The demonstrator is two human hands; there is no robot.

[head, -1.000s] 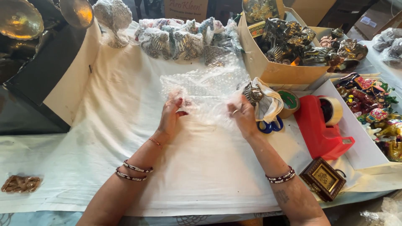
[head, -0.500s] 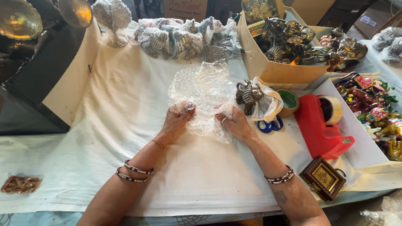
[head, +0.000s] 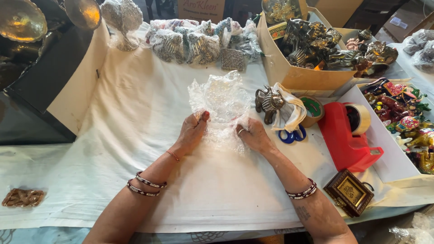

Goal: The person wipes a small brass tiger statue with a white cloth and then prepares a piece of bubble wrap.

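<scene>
Both hands have drawn nearer, left hand and right hand pinching the bubble wrap; loose film may slip and unfold on the worktop.

bubble wrap contents hidden, scissors partly under cloth

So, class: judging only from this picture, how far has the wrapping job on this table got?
Done: several bubble-wrapped bundles lie along the far edge. In hand: the left hand and right hand both grip one sheet of bubble wrap on the white cloth. Left: a metal elephant sits bare beside it, and the cardboard box holds more unwrapped figurines.
</scene>
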